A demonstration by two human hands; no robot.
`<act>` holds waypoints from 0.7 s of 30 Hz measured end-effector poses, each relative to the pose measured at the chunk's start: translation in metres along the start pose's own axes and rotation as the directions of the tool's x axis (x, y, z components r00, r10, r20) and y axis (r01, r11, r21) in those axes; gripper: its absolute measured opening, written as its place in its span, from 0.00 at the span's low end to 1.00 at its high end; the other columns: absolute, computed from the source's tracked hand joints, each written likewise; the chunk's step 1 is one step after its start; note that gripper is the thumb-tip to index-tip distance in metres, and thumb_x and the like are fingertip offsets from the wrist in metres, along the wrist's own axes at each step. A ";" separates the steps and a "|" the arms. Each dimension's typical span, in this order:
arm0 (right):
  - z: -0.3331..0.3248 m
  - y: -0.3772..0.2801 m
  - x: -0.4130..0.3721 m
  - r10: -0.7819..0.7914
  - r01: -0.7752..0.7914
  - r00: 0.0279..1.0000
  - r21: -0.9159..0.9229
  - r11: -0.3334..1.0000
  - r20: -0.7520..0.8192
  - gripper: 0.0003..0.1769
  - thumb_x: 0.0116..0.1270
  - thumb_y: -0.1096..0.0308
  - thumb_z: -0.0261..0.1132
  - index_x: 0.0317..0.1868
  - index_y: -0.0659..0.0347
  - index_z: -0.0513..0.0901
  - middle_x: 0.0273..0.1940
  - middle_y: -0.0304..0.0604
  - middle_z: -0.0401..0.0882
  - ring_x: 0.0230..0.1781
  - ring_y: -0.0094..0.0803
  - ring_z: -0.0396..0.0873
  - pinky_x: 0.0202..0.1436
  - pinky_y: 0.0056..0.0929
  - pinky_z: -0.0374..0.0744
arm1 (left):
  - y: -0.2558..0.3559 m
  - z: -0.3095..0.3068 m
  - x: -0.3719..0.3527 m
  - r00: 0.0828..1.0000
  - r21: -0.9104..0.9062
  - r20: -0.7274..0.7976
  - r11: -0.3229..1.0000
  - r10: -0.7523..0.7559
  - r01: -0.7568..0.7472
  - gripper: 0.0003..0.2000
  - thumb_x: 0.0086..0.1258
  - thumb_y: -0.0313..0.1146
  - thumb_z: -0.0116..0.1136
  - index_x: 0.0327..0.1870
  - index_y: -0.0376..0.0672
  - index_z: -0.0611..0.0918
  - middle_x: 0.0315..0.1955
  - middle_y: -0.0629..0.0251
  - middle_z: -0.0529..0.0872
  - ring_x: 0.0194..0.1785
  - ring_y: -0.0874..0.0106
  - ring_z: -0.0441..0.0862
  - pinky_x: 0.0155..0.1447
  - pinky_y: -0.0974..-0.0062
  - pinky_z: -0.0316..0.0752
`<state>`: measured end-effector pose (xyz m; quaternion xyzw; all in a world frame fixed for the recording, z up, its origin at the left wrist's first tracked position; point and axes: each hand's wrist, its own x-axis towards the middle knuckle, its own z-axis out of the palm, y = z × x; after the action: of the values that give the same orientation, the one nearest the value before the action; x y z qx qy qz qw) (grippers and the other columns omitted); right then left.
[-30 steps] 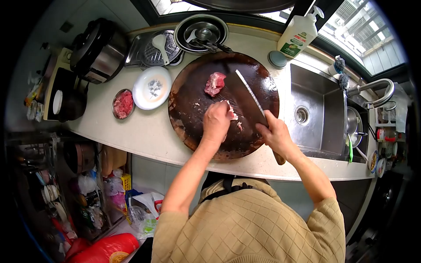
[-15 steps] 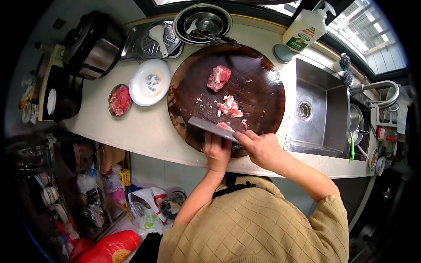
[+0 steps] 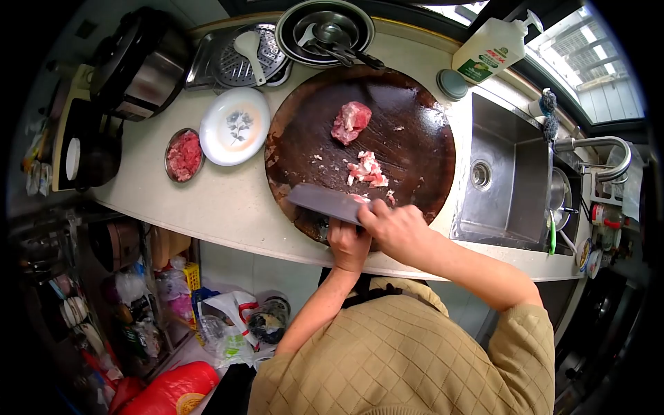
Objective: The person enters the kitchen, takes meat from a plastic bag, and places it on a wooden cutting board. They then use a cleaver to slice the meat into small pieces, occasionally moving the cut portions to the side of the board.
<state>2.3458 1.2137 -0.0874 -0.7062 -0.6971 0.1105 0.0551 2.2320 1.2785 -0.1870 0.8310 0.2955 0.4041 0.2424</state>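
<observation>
My right hand (image 3: 394,227) is wrapped around the handle end of a cleaver (image 3: 325,203), its broad grey blade pointing left over the near part of a round dark wooden chopping board (image 3: 415,166). Close against the blade's near side, my left hand (image 3: 348,243) is closed, its fingertips hidden by the blade; what they hold does not show. A bit of meat (image 3: 360,198) peeks out along the blade's far edge. Beyond it lie a small pile of cut fatty meat (image 3: 368,170) and a larger red chunk of meat (image 3: 351,122).
Left of the board are a white plate (image 3: 235,126) and a small metal bowl of minced meat (image 3: 185,156). Nested metal bowls (image 3: 325,33) stand behind. A steel sink (image 3: 501,176) is at right, with a jar lid (image 3: 452,84) and pump bottle (image 3: 490,50) near its back corner.
The cleaver blade has tipped flatter, showing more of its broad face. My right hand has shifted slightly left relative to the board. The whole view has turned a little.
</observation>
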 end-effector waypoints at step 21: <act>-0.020 0.019 -0.006 -0.003 0.006 0.983 -0.017 1.000 0.181 0.24 0.58 0.72 0.60 0.56 0.66 0.76 0.34 0.47 0.78 0.21 0.38 0.81 0.22 0.36 0.77 | -0.001 0.003 -0.002 0.997 -0.017 0.003 0.997 -0.073 0.073 0.16 0.57 0.27 0.67 0.48 0.34 0.82 0.46 0.48 0.83 0.49 0.47 0.82 0.57 0.58 0.78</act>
<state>2.3684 1.2085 -0.0719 -0.6920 -0.7018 0.1682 -0.0144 2.2332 1.2775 -0.1899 0.8180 0.3221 0.3965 0.2644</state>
